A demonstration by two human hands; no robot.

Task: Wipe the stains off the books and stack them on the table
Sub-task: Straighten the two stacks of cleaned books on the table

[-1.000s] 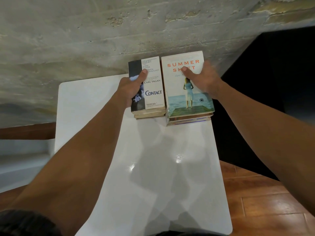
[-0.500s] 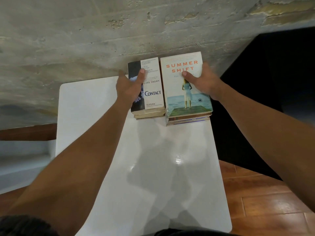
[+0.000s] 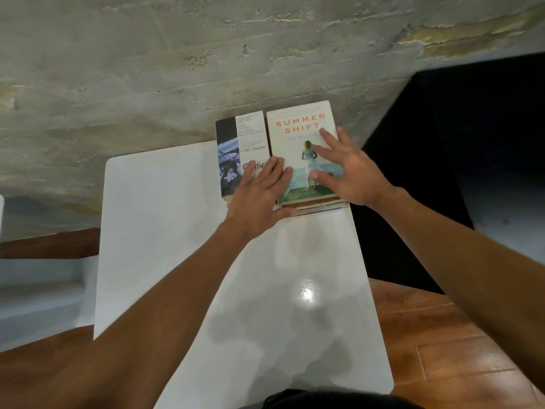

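Two book stacks sit side by side at the far end of the glossy white rectangular table [image 3: 182, 231], against the wall. Your left hand [image 3: 259, 199] lies flat, fingers straight, over the black-and-white Contact paperback [image 3: 239, 143]; your right hand [image 3: 345, 169], fingers spread, holding nothing, is over the pale Summer Shift paperback [image 3: 295, 137].

Two book stacks [image 3: 300, 149] on white table [image 3: 165, 219], both hands flat
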